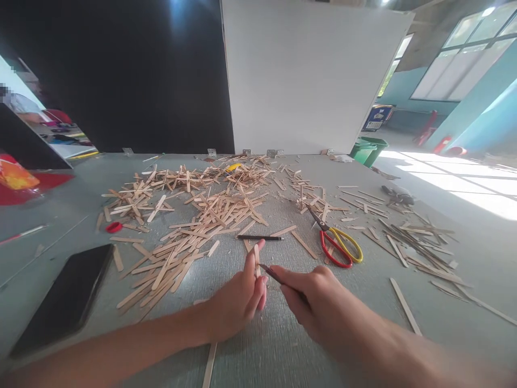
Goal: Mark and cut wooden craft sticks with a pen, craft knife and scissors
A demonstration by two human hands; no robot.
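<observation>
Scissors [337, 243] (one pair): left of them, left hand [238, 299] pinching one stick [257, 260]; right hand [313, 296] gripping one blade tool [271, 274]; stick heap [197, 226] beyond.

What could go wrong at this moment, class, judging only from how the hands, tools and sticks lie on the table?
1. The right hand points a thin dark tool at the short wooden stick pinched in the left hand; a slip could jab the left fingers.
2. The scissors lie just beyond the right hand and could be knocked.
3. The loose pile of sticks close by could scatter if an arm sweeps it.
</observation>
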